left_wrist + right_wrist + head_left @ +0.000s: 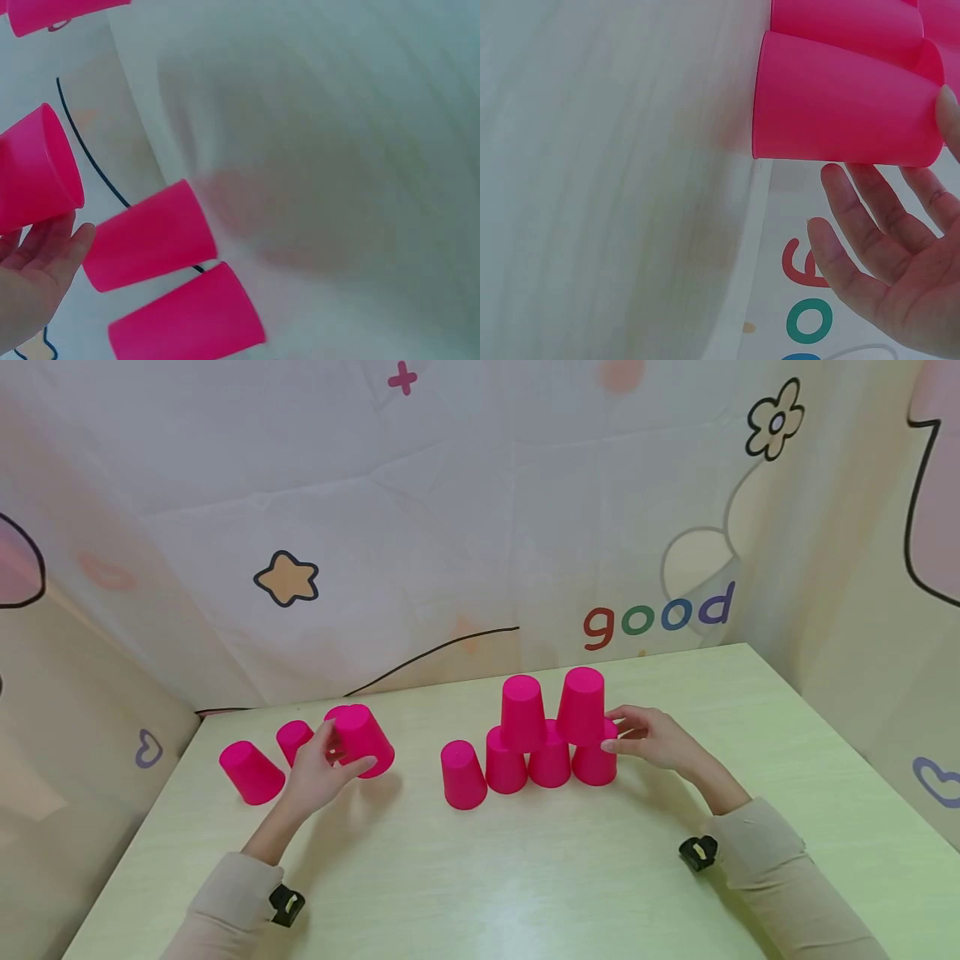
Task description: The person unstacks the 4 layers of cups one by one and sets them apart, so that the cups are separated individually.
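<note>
My left hand [318,772] holds an upside-down pink cup [365,741] above the table, thumb along its near side. The left wrist view shows the fingers at the underside of that cup [34,176]. To the right, several upside-down pink cups stand in a row, with two more, an upper left cup [522,714] and an upper right cup [582,706], set across their bases. My right hand [652,739] is beside the row's rightmost cup [595,766], its fingers loosely spread. In the right wrist view, its thumb touches that cup [847,105] near the base.
At the left of the table [480,877] stand a front cup [252,772] and a smaller-looking cup [292,739]; another cup [337,713] is partly hidden behind the held one. The row's leftmost cup [464,777] has nothing on top. A printed curtain [450,527] hangs behind.
</note>
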{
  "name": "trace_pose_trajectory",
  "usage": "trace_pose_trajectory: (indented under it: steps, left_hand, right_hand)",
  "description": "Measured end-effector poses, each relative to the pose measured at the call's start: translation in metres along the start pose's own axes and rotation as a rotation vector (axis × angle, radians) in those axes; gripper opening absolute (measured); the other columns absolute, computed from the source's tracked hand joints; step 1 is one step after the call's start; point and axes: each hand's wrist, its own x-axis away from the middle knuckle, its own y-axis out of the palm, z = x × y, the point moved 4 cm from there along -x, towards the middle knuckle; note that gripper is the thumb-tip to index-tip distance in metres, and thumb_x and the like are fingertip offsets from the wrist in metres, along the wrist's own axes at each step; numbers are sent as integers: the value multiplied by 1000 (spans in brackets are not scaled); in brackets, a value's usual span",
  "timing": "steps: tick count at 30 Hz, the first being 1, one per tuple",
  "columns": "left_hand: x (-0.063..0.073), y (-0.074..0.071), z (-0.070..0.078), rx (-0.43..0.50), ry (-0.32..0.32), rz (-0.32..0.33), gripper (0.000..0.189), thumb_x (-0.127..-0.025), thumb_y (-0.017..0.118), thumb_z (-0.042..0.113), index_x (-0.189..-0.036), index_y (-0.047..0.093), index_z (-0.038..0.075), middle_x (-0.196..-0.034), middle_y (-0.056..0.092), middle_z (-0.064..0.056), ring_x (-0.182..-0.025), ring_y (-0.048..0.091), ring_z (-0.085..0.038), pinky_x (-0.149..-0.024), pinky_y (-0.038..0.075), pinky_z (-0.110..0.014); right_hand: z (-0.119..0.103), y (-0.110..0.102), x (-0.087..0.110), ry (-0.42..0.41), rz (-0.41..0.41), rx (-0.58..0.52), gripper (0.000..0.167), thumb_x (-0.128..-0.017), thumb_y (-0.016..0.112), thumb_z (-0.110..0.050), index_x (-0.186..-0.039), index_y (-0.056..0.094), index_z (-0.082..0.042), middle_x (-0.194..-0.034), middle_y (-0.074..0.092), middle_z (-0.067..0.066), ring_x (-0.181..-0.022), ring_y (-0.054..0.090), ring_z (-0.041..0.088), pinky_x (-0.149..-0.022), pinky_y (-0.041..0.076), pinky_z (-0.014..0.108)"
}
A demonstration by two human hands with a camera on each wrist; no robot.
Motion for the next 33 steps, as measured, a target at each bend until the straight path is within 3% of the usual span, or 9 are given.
trace_pose_trajectory:
  steps: [10, 17, 24, 33]
  left_hand:
    - [4, -7, -25, -37, -51, 5, 66, -76, 73, 23, -127, 37, 1, -117, 51, -18, -104, 51, -34, -85, 47, -46]
    - [4, -10, -37, -82, -91, -17, 64, -76, 74, 25, -124, 38, 1, -118, 50, -18, -105, 50, -35, -83, 48, -45]
    - [2, -12, -45, -114, -146, -42, 67, -75, 75, 28, -124, 37, 1, -119, 49, -19, -107, 48, -35, -85, 47, -46]
    - [0, -9, -50, -152, -164, -96, 68, -75, 75, 27, -124, 37, -2, -118, 49, -20, -107, 47, -37, -85, 46, -47]
  right_hand:
    - [1, 0, 0, -2, -1, -3, 48, -82, 68, -22, -122, 51, -1, -113, 56, 17, -98, 56, 31, -77, 51, 39]
    - [1, 0, 0, -4, -4, 2, 46, -82, 67, -20, -121, 52, -1, -113, 56, 18, -99, 56, 32, -77, 51, 40]
    - [1, 0, 0, -4, -3, -7, 46, -82, 68, -20, -122, 52, -1, -113, 56, 17, -99, 56, 32, -77, 51, 40]
    - [0, 0, 1, -7, -2, -4, 46, -82, 67, -20, -121, 52, -1, -113, 56, 18, -99, 56, 32, -77, 51, 40]
